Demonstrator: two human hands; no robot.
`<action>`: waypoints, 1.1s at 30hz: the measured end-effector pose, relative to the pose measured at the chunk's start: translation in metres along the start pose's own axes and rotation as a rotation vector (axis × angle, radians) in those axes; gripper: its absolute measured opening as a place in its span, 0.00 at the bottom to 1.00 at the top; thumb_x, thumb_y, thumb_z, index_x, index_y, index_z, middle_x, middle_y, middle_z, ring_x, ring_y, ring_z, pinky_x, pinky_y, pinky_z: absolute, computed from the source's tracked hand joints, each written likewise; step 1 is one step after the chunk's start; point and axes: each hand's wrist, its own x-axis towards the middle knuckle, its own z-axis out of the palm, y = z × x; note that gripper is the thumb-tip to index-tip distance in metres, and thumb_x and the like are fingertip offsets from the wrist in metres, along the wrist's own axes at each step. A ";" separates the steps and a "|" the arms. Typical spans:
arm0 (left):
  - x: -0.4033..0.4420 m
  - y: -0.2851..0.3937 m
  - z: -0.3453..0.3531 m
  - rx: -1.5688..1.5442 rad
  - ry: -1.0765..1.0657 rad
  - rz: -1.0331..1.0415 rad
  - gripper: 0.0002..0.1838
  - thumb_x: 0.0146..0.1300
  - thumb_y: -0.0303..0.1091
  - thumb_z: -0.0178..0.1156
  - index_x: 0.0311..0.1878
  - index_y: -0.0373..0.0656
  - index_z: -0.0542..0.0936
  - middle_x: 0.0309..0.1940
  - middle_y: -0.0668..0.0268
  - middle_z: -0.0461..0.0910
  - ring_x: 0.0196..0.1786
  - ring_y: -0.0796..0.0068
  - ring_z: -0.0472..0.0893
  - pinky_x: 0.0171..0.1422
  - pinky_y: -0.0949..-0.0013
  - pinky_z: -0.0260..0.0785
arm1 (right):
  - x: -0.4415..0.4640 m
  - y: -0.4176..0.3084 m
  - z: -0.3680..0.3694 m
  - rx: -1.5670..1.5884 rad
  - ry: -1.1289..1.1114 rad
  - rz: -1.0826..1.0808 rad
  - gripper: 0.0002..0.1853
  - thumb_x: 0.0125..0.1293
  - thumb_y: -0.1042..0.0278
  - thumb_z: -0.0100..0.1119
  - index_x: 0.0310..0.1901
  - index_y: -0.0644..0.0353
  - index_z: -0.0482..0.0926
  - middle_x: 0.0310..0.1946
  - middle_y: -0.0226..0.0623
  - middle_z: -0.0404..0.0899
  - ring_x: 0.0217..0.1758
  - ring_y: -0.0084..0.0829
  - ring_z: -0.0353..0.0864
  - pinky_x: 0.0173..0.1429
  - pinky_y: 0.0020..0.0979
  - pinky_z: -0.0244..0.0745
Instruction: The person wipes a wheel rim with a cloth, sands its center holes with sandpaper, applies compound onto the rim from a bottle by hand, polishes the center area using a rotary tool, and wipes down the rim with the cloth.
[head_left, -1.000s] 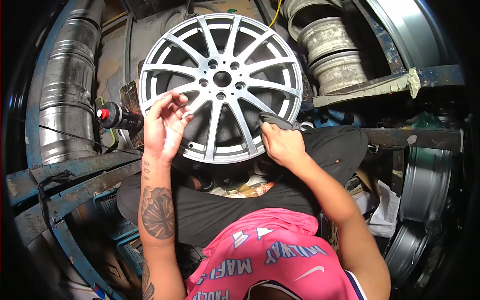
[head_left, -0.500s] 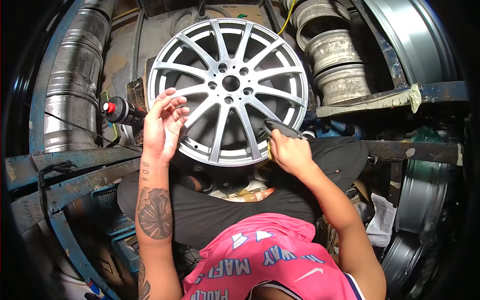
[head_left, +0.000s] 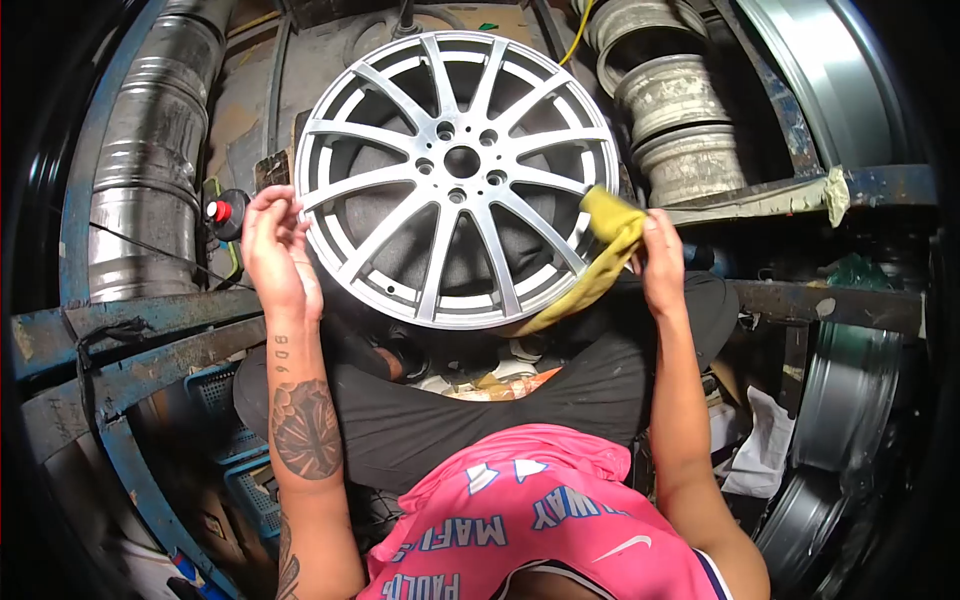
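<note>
Right hand point(head_left: 662, 265), yellow cloth point(head_left: 612, 232), silver wheel point(head_left: 430, 225)

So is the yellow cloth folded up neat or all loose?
Loose: the yellow cloth trails from the right hand in a long, crumpled strip along the edge of the wheel.

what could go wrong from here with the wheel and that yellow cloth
The left hand is close to the red-capped bottle and might knock it. The yellow cloth in the right hand hangs at the edge of the silver wheel; any grit in it could scratch the finish.
</note>
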 end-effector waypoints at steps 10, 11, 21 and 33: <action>-0.005 -0.003 -0.008 -0.026 -0.157 -0.567 0.23 0.70 0.42 0.59 0.67 0.51 0.71 0.58 0.66 0.80 0.61 0.59 0.80 0.57 0.46 0.77 | 0.064 0.016 0.094 -0.903 -0.193 -0.049 0.16 0.79 0.55 0.50 0.49 0.61 0.80 0.41 0.59 0.84 0.48 0.62 0.82 0.52 0.54 0.75; -0.010 -0.006 -0.005 -0.031 -0.100 -0.527 0.21 0.70 0.41 0.59 0.64 0.50 0.72 0.57 0.65 0.81 0.58 0.62 0.82 0.54 0.50 0.80 | 0.069 0.021 0.094 -0.859 -0.213 -0.059 0.16 0.78 0.56 0.51 0.49 0.62 0.80 0.41 0.60 0.84 0.48 0.62 0.82 0.53 0.53 0.75; 0.048 -0.051 0.045 0.357 0.062 -0.419 0.29 0.64 0.49 0.62 0.64 0.40 0.79 0.60 0.47 0.76 0.66 0.61 0.74 0.67 0.56 0.73 | 0.024 0.030 0.135 -0.530 0.148 0.111 0.16 0.76 0.61 0.53 0.51 0.67 0.80 0.38 0.57 0.86 0.46 0.60 0.86 0.51 0.50 0.78; 0.075 -0.029 0.042 0.748 -0.159 0.014 0.21 0.68 0.41 0.63 0.61 0.42 0.83 0.64 0.53 0.79 0.71 0.61 0.75 0.76 0.62 0.62 | -0.001 0.000 0.109 -0.259 0.214 0.001 0.10 0.80 0.68 0.52 0.52 0.64 0.79 0.25 0.27 0.79 0.29 0.17 0.80 0.35 0.29 0.76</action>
